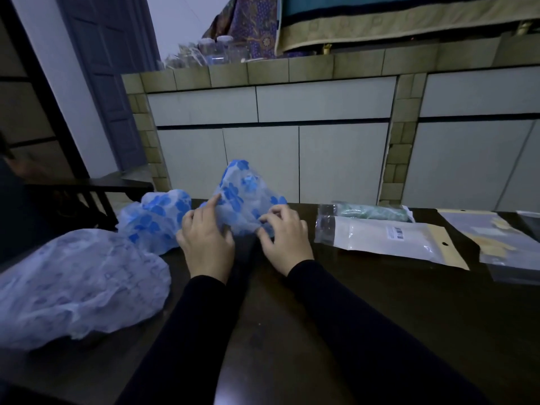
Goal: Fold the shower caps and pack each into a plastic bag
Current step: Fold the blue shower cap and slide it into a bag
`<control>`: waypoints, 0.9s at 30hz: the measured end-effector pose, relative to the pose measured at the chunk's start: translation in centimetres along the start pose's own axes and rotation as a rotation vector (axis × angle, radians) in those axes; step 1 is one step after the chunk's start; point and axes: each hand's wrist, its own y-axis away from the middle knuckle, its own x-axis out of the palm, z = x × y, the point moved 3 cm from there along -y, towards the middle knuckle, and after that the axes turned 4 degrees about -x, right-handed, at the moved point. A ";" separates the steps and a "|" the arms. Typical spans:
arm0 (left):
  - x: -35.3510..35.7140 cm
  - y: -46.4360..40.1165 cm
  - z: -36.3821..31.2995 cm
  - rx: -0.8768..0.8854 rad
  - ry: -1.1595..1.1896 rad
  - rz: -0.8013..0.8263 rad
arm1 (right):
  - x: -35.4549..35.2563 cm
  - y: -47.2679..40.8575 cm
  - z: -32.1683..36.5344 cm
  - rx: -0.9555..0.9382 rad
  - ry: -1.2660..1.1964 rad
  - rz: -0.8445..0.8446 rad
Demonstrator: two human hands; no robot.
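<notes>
On table, both hands [244,238] pinch shower cap [244,194].

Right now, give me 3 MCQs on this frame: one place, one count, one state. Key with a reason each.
1. Where do the packed plastic bags lie?
A. right of the hands
B. left of the hands
C. on the tiled counter

2. How many shower caps are on the table?
A. one
B. three
C. five

3. What is the state of the held cap?
A. sealed in a bag
B. flat and folded
C. bunched up, gripped by both hands

Key: 1 A, they sit beyond the right hand. 2 B, the held one, a second cap and a pale cap. 3 C, the left hand and right hand pinch it.
</notes>
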 end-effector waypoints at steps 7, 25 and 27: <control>-3.1 0.6 -2.3 0.155 0.278 -0.153 | -5.3 2.1 1.0 -0.042 -0.238 -0.284; -1.7 1.8 -10.4 -0.130 0.759 0.699 | -18.1 4.7 -6.8 0.917 -1.157 -0.015; -0.6 2.5 -10.2 -0.204 0.808 0.622 | -18.6 6.0 -7.5 0.900 -1.083 -0.001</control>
